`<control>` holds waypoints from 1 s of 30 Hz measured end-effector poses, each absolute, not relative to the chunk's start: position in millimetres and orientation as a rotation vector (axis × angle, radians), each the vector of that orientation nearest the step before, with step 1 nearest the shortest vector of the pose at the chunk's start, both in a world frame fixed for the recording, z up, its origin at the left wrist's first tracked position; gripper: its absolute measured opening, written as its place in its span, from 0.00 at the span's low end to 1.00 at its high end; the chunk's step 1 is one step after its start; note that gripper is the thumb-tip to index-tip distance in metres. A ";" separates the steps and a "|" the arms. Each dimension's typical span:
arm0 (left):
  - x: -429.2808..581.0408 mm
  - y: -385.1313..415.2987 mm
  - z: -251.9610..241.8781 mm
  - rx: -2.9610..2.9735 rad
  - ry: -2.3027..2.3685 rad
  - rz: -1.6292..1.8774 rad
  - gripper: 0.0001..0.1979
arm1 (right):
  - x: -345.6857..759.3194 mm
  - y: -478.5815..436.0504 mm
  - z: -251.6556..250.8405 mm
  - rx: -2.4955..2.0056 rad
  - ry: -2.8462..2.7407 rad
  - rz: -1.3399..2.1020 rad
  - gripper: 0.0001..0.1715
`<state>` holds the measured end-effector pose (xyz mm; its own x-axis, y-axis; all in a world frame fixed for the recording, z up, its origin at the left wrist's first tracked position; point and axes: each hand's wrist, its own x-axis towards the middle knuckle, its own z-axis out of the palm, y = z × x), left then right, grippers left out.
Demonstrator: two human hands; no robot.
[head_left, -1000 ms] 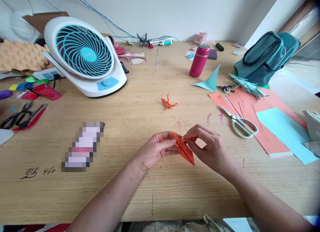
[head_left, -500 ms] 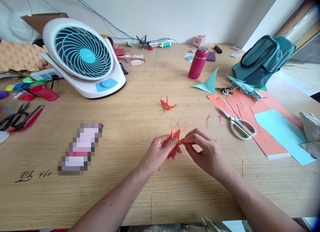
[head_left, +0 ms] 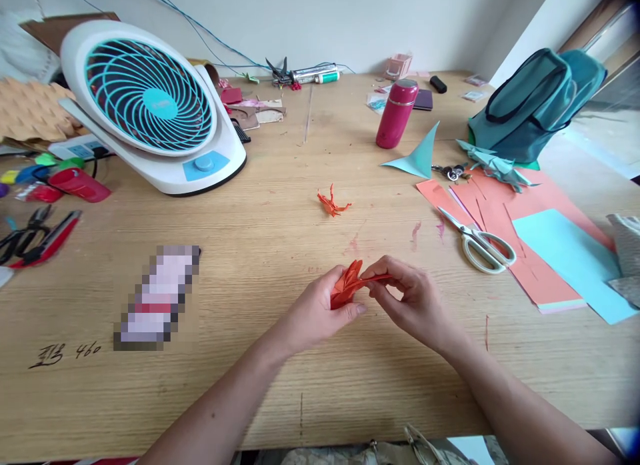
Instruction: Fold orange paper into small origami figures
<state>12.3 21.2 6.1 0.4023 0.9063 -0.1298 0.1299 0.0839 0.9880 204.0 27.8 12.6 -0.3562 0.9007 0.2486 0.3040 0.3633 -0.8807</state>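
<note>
Between my two hands is an orange-red folded paper figure [head_left: 347,286] with several layered points. My left hand [head_left: 320,308] grips its body from the left, thumb along the near side. With thumb and fingertips, my right hand [head_left: 407,295] pinches a thin strip-like point that sticks out to the right. Behind my hands, a small orange origami figure [head_left: 332,203] with thin limbs rests on the table [head_left: 260,251]. Part of the folded paper is covered by my fingers.
White-handled scissors [head_left: 484,248] lie on orange paper sheets [head_left: 540,278] beside a light blue sheet [head_left: 575,251]. Further back stand a pink bottle [head_left: 397,115], a folded teal paper [head_left: 420,157] and a teal bag [head_left: 525,111]. To the left are a fan [head_left: 155,105] and a blurred-out flat object [head_left: 160,295].
The folded paper has turned in my left hand, whose thumb has moved off its top to the near edge. My right hand keeps pinching the point. The camera view has shifted slightly.
</note>
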 end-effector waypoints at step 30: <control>8.4 19.9 14.4 1.175 0.898 0.665 0.13 | 206.6 16.1 5.1 -0.857 -2.203 0.421 0.13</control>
<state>8.4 19.9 14.4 0.5007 0.8315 -0.2407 0.0124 0.2712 0.9624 206.6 16.1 5.1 -0.5168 0.6873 0.5104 0.4510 0.7253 -0.5201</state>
